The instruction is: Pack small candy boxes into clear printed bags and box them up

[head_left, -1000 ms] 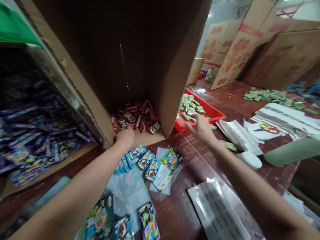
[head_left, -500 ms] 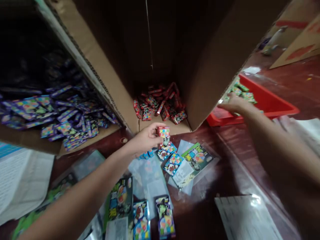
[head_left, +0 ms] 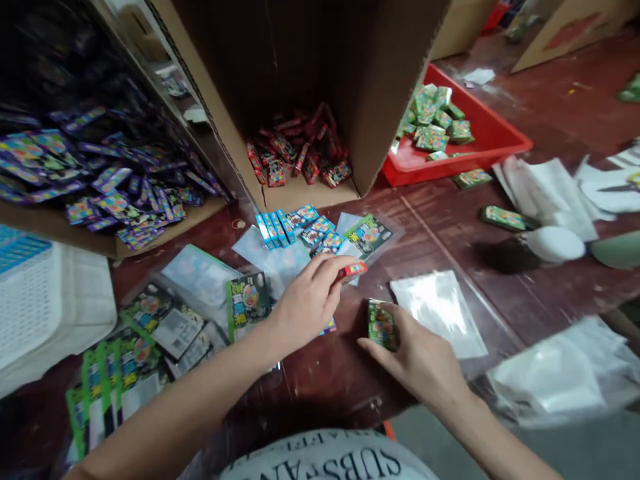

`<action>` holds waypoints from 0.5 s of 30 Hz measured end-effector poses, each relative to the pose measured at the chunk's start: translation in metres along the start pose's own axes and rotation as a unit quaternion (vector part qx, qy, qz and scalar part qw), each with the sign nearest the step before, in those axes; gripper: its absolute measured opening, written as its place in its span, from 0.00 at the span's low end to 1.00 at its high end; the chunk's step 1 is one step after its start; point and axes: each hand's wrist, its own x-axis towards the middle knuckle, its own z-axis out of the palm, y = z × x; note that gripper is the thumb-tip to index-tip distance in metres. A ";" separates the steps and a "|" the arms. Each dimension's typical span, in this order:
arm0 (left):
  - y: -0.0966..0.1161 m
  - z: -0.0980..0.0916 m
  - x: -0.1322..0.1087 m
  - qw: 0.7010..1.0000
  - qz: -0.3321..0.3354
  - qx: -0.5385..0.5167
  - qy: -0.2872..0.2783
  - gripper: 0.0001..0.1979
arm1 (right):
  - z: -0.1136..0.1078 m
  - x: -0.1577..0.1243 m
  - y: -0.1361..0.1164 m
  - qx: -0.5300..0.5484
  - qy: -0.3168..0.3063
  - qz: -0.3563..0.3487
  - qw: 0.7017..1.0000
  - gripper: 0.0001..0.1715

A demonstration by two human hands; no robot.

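Between the thumb and fingers of my left hand (head_left: 305, 300) is a small red box (head_left: 353, 269), held above the dark red table. To its right, my right hand (head_left: 420, 353) grips a small green box (head_left: 381, 324) just over the tabletop. Beyond my left hand lie several small blue boxes (head_left: 274, 229), some standing in a row and some flat. A printed card in a clear bag (head_left: 370, 235) lies beside them. Under my left hand, part of a purple box (head_left: 329, 327) shows; the rest is hidden.
A carton (head_left: 310, 195) holds red boxes, and a carton at left (head_left: 145, 243) holds purple ones. Green boxes lie in a red tray (head_left: 500, 150). Bagged cards (head_left: 120, 373) and a white basket (head_left: 85, 293) are at left. Clear bags (head_left: 440, 310) and a white cup-like object (head_left: 555, 244) are at right.
My right hand has come from the red tray to the table's near side with a green box. My left hand has drawn back from the carton, still holding the red box. The view has shifted.
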 end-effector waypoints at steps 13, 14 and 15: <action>-0.013 0.030 -0.028 0.938 0.157 0.167 -0.259 0.14 | -0.003 0.012 0.035 -0.058 -0.036 -0.182 0.981 0.51; -0.011 0.024 -0.029 0.939 0.156 0.156 -0.262 0.15 | -0.002 0.017 0.036 -0.056 -0.035 -0.179 0.982 0.50; -0.011 0.016 -0.030 0.942 0.152 0.148 -0.261 0.16 | -0.002 0.023 0.037 -0.056 -0.034 -0.177 0.982 0.49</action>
